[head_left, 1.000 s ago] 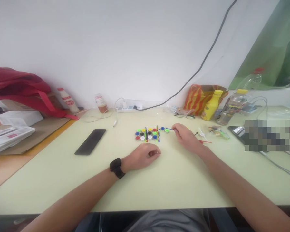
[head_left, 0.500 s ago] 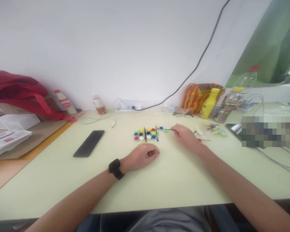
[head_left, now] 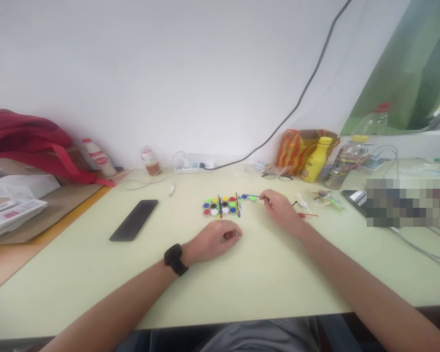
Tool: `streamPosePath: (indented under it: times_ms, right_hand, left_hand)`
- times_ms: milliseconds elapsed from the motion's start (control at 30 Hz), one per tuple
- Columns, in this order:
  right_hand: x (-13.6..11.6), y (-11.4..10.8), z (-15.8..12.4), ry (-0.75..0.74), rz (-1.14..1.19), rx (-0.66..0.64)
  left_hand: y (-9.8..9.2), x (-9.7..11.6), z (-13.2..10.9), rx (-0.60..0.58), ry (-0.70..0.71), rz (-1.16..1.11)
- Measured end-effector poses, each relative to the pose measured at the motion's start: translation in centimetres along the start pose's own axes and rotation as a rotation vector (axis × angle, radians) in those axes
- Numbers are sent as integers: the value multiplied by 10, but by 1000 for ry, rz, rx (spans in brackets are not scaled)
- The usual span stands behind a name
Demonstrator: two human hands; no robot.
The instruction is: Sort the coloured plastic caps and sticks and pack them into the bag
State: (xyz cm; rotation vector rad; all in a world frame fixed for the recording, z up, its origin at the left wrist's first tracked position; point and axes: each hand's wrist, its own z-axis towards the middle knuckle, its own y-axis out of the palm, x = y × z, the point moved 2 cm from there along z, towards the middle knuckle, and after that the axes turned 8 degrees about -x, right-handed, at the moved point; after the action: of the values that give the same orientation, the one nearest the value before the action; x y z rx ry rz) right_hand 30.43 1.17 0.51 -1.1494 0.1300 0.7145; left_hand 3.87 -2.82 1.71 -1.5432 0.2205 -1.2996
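Note:
In the head view, my right hand (head_left: 278, 208) pinches one end of a thin blue plastic stick (head_left: 254, 196) between thumb and fingers. The stick's other end points left, beside a blue disc (head_left: 244, 196) and a green disc (head_left: 253, 199). To the left, several small round discs (head_left: 225, 210) in red, white, black, blue, green and yellow lie in rows, with coloured sticks (head_left: 220, 207) between the columns. My left hand (head_left: 214, 239) rests on the table just below the discs, fingers curled to the thumb, with nothing visible in them. Above its wrist is a black watch (head_left: 175, 259).
A black phone (head_left: 134, 220) lies at left. Loose sticks (head_left: 308, 215) and a plastic bag of small parts (head_left: 328, 200) are right of my right hand. Along the wall stand a power strip (head_left: 190, 168), a striped bag (head_left: 288, 151), a yellow bottle (head_left: 316, 161) and clear bottles (head_left: 346, 159).
My right hand has shifted slightly, and the blue stick's tip now sits a little higher, near the blue disc; more of the green disc shows. My left hand stays in place.

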Motion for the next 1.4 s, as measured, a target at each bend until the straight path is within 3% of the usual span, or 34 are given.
streamPosePath:
  times_ms: [400, 700, 867, 1000, 1167, 1400]
  right_hand:
    - [-2, 15, 6, 5, -35, -59]
    - [-11, 0, 1, -18, -123, -53]
    - [-17, -8, -3, -53, -59, -168]
    - [-39, -15, -10, -98, 75, -288]
    - [-62, -11, -16, -156, 288, -418]
    - [-60, -5, -14, -79, 453, -530]
  left_hand:
    - [0, 0, 0, -3, -23, -22]
    - [-5, 3, -1, 23, 38, 49]
    - [-10, 4, -2, 104, 38, 106]
    - [-9, 3, -2, 120, 42, 122]
    - [-7, 1, -3, 65, 66, 131]
    - [-5, -1, -2, 10, 108, 55]
